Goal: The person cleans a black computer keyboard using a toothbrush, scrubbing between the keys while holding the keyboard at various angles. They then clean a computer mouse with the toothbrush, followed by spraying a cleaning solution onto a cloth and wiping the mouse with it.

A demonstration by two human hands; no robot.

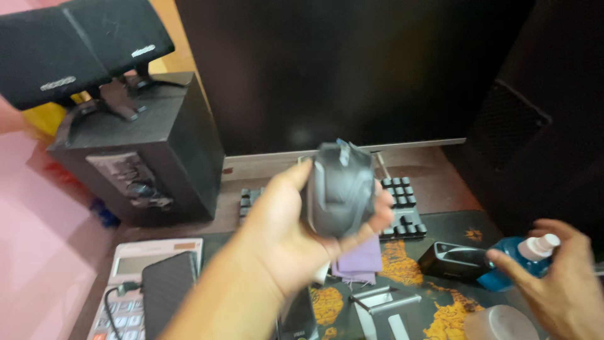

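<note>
Left hand grips an angular matte-grey computer mouse above the desk, while the right hand, fingers spread loose, touches a blue, white-capped plastic bottle.

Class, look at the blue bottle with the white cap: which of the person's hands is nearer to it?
Right. The right hand is at the blue bottle, fingers curled about its white cap. The left hand is raised mid-frame, well apart, holding a grey computer mouse.
</note>
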